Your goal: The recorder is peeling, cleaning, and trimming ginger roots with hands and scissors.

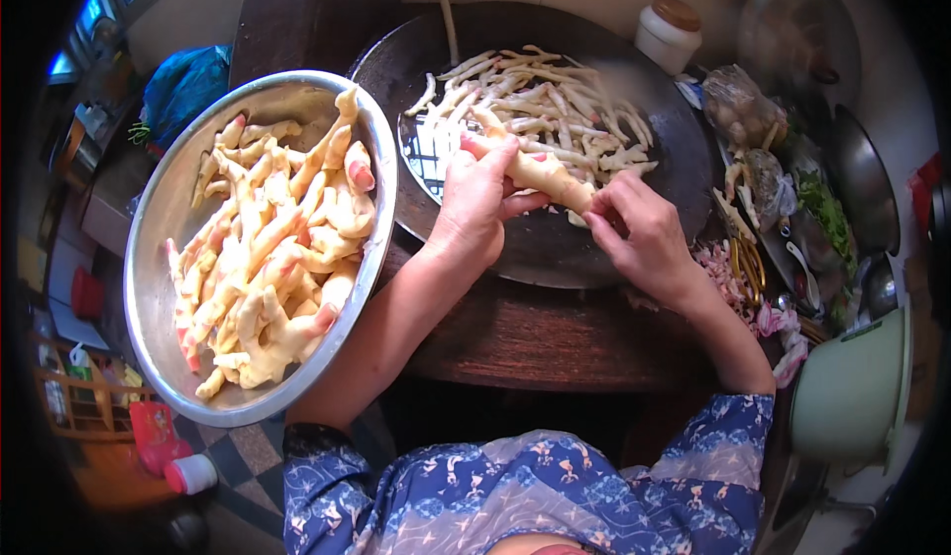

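My left hand (pixel 483 191) grips a pale piece of ginger root (pixel 546 176) with pinkish tips, held above a large dark wok (pixel 654 220). At the root's right end, the thumb and fingertips of my right hand (pixel 639 232) pinch its surface; whether they hold a bit of skin cannot be told. Thin, peeled-looking ginger pieces (pixel 579 101) lie spread in the wok, with some water at its left side. To the left, a tilted stainless steel basin (pixel 141 317) is heaped with thicker, pink-tipped ginger (pixel 260 258).
A white jar with a brown lid (pixel 669 31) stands behind the wok. On the right are yellow-handled scissors (pixel 750 269), pinkish peelings (pixel 721 265), bagged food (pixel 743 101), a white spoon (pixel 805 276) and a pale green bucket (pixel 851 391). A blue plastic bag (pixel 186 94) sits behind the basin.
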Action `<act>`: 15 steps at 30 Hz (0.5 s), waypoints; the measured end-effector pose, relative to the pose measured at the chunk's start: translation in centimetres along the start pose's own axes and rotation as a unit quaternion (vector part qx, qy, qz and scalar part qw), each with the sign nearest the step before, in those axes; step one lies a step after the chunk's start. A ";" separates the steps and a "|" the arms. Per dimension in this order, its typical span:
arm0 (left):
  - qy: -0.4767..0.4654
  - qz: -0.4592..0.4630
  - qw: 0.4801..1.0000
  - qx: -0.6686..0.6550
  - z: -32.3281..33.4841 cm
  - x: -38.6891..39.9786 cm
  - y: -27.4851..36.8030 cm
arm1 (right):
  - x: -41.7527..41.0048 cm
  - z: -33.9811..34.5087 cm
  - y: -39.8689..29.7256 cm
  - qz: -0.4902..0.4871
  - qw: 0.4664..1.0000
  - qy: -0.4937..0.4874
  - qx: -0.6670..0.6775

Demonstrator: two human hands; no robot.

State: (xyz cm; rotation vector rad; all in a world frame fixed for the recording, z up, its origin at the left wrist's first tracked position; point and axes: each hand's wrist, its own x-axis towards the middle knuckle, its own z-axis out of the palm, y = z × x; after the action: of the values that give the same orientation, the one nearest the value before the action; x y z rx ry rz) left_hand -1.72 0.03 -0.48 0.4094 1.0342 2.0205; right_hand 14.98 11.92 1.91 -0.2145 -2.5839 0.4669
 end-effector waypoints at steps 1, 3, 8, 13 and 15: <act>0.008 0.011 1.000 0.021 -0.2 0.1 0.1 | -0.2 -0.2 0.0 -0.026 1.000 -0.003 -0.004; 0.016 0.023 0.999 0.043 -0.1 0.2 0.2 | -0.2 -0.4 0.0 -0.052 0.999 -0.004 -0.008; -0.003 0.007 1.000 0.004 -0.2 0.3 -0.2 | 1.1 0.4 0.5 0.046 0.991 0.034 0.119; -0.014 0.006 1.000 0.019 0.4 -0.4 -0.4 | 1.5 1.7 0.9 -0.008 0.998 0.024 0.065; -0.028 0.013 0.995 0.100 0.7 -0.7 -0.4 | 1.1 1.6 0.9 -0.054 0.998 0.016 0.004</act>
State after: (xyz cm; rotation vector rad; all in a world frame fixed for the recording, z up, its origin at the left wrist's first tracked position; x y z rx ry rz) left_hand -0.68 0.02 -0.36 0.5850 1.2059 1.9242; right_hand 13.25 12.57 0.73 -0.0786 -2.5468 0.4319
